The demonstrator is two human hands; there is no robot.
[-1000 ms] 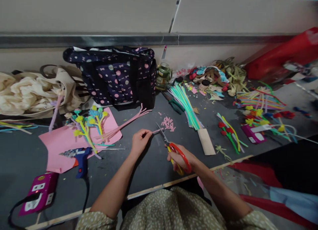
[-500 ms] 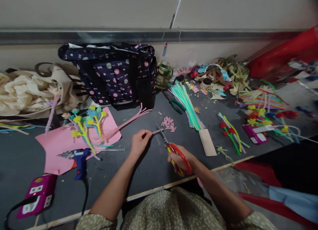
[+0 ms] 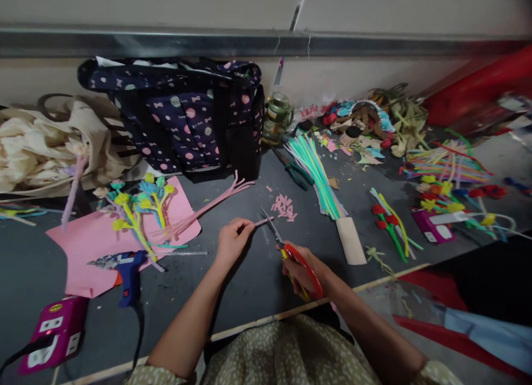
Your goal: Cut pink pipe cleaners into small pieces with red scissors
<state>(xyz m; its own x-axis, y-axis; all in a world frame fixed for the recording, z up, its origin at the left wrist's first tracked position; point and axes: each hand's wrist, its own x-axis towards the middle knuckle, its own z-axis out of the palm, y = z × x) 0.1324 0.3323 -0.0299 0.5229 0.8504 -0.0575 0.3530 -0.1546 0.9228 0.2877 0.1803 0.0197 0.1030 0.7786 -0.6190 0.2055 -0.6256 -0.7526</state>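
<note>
At centre frame, my left hand (image 3: 233, 240) is pinching a thin pink strip (image 3: 261, 221) between thumb and fingertips. At lower centre-right, my right hand (image 3: 319, 267) is gripping red-and-yellow scissors (image 3: 308, 267), whose blades are crossing the strip near its free end. Short pink pieces (image 3: 284, 206) are lying loose just above, right of centre.

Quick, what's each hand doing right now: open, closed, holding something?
Left hand: closed, pinching a thin pink strip.
Right hand: closed, gripping red-and-yellow scissors.
</note>
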